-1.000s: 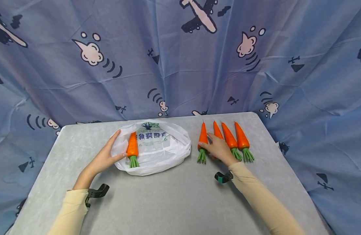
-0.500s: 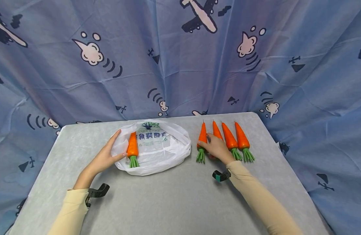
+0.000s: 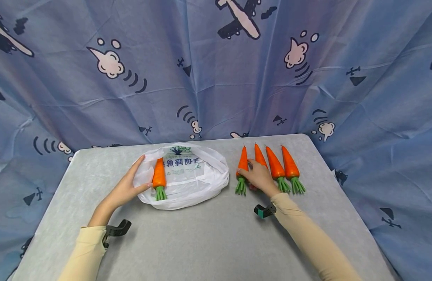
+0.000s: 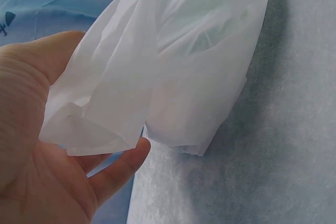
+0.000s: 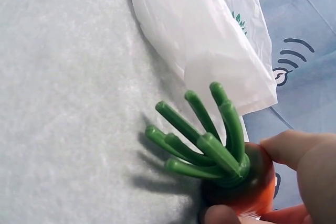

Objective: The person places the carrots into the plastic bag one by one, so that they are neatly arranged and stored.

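On my feed I count two hands, one bag and five carrots on one grey desk (image 3: 187, 242). The left hand (image 3: 121, 191) is spread wide at the left edge of the white bag (image 3: 187, 191), its fingers and thumb touching the plastic to either side. The bag lies mouth up, with print showing inside. I see one bagged carrot (image 3: 159, 175) in it, at the left, green stalks toward the near rim. The right hand (image 3: 259, 177) pinches the leftmost carrot (image 3: 242, 158) of the four to the bag's right, thumb and finger at the thick end just above the stalks. The second carrot (image 3: 259, 156) is partly hidden under that hand; the third carrot (image 3: 274, 162) and fourth carrot (image 3: 289, 163) lie just beyond, all tips pointing away from me. I count two dark wristbands (image 3: 118, 229), one per wrist, and one blue curtain (image 3: 216, 89) behind.
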